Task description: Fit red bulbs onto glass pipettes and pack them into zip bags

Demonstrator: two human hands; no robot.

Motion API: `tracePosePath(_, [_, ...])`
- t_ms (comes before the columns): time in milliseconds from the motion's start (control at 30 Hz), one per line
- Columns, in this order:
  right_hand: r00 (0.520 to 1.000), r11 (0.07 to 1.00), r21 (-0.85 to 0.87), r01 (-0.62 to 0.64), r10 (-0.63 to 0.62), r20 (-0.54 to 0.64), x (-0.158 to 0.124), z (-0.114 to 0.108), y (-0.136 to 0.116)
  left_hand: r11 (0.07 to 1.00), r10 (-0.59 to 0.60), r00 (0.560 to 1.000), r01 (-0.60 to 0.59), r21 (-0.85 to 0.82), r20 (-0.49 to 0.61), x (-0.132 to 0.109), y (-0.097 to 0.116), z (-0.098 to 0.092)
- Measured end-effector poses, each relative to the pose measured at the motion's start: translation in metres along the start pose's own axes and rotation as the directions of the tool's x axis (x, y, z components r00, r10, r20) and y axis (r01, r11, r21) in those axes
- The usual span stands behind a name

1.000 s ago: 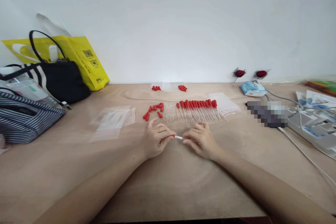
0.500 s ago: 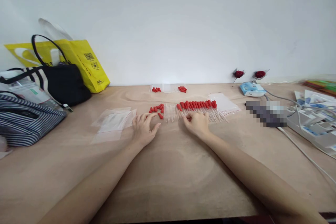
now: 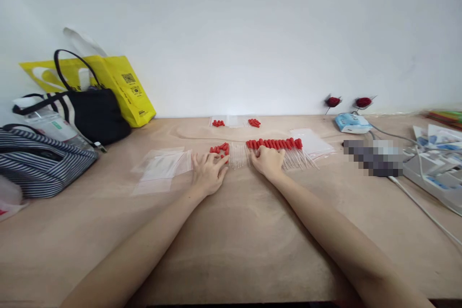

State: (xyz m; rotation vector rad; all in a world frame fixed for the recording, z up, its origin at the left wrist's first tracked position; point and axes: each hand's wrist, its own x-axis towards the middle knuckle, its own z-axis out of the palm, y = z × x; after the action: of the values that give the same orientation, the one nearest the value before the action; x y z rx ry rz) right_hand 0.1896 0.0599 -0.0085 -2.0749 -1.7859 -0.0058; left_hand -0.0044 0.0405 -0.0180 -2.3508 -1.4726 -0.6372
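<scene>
My left hand (image 3: 210,173) is over the table with its fingers spread, index and thumb beside a small loose pile of red rubber bulbs (image 3: 224,147). One bulb is partly covered by its fingertips. To the right of that pile lie several thin clear glass tubes (image 3: 237,155) side by side without bulbs. My right hand (image 3: 267,161) has its fingers curled in at the left end of a row of droppers (image 3: 291,143), clear tubes with red bulbs on top. Its thumb and finger appear to pinch the leftmost dropper; the exact contact is partly hidden.
Clear zip bags (image 3: 162,168) lie left of my left hand, another bag (image 3: 312,142) behind the row's right end. Two bulb groups (image 3: 254,123) sit on plastic by the wall. Handbags (image 3: 97,115) stand left; a tissue pack (image 3: 352,123), cables and a power strip (image 3: 433,178) lie right.
My left hand has moved in on the loose bulbs, its fingers now over the nearest one. The leftmost dropper, tilted before, now lies closer in line with the row. The view has shifted slightly.
</scene>
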Motion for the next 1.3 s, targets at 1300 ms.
tracePosePath(1300, [0.783,0.809,0.138,0.571,-0.587,0.204,-0.056,-0.047,0.076,0.923,0.199,0.979,-0.174,-0.343,0.039,-0.025,0.033,-0.024])
